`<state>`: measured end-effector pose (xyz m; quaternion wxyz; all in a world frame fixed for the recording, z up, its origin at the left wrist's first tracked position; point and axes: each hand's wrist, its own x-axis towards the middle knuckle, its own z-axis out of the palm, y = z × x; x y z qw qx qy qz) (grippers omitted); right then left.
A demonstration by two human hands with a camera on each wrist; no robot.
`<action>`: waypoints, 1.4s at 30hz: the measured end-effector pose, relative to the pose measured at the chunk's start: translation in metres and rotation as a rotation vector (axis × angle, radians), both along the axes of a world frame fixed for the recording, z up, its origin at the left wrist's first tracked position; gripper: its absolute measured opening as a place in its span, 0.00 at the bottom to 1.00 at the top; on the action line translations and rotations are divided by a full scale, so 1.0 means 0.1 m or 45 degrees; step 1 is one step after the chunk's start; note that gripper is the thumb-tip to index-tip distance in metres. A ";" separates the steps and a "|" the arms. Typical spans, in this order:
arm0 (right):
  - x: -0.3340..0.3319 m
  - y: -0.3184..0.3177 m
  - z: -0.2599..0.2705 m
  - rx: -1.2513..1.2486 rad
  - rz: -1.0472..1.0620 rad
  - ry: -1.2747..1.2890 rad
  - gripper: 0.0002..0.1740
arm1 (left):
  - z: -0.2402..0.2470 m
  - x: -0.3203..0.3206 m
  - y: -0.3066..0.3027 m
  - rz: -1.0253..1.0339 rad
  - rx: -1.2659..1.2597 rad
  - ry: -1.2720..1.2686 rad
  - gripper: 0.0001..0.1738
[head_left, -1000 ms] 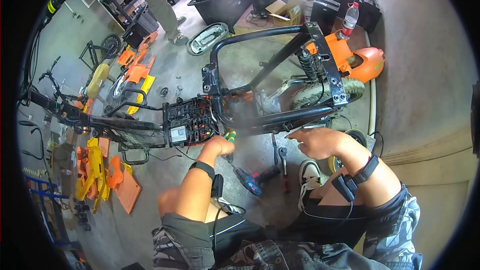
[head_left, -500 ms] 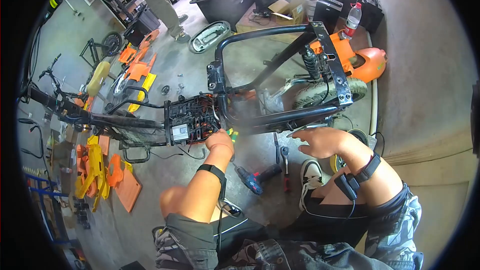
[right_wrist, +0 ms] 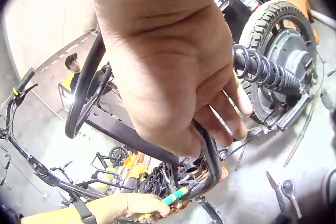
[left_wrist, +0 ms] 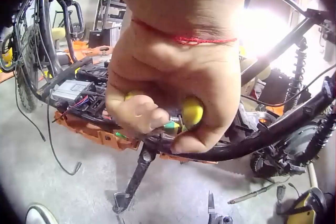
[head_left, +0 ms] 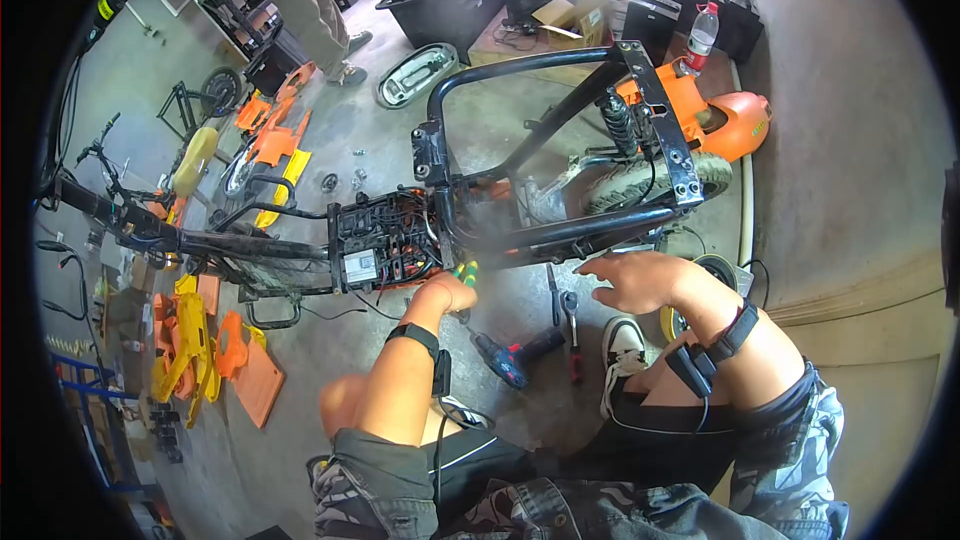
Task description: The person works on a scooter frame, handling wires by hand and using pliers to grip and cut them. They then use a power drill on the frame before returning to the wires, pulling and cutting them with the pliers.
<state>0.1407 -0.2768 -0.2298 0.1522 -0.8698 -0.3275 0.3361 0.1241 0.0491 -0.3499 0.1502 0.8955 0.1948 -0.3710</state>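
My left hand (head_left: 445, 295) (left_wrist: 173, 82) is curled round the yellow-and-green handles (head_left: 467, 273) (left_wrist: 192, 112) of a tool beside the lower tube of a black vehicle frame (head_left: 570, 235). The tool's tip is hidden. In the right wrist view, the tool's green-and-yellow handle (right_wrist: 175, 196) sticks out from the left hand (right_wrist: 144, 204). Further along the same tube is my right hand (head_left: 640, 282) (right_wrist: 168, 77), its fingers extended and slightly bent, holding nothing. Whether it touches the tube I cannot tell.
On the floor near my feet lie a drill (head_left: 505, 358), a ratchet (head_left: 572, 325) and a knife-like tool (head_left: 554, 295). Orange and yellow panels (head_left: 258, 385) lie at left. The rear wheel (head_left: 710, 178) and a bottle (head_left: 702, 38) are at right. A person (head_left: 300, 0) stands behind.
My left hand has turned slightly and shifted a little right, still gripping the tool handles. The right hand keeps nearly the same pose. The standing person's arm and body have moved left.
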 end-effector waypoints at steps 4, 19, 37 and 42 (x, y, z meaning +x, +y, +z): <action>0.03 -0.01 -0.04 -0.031 -0.007 0.032 0.27 | -0.11 0.02 0.02 -0.096 0.077 -0.021 0.27; 0.01 0.09 0.11 -0.046 0.003 0.050 0.27 | 0.02 -0.08 0.09 -0.081 0.163 -0.024 0.47; 0.02 0.20 -0.06 -0.030 0.047 0.020 0.29 | 0.20 -0.20 0.05 -0.091 0.293 0.023 0.43; -0.01 0.24 -0.11 0.059 0.060 -0.004 0.30 | 0.23 -0.22 0.05 -0.098 0.283 0.050 0.43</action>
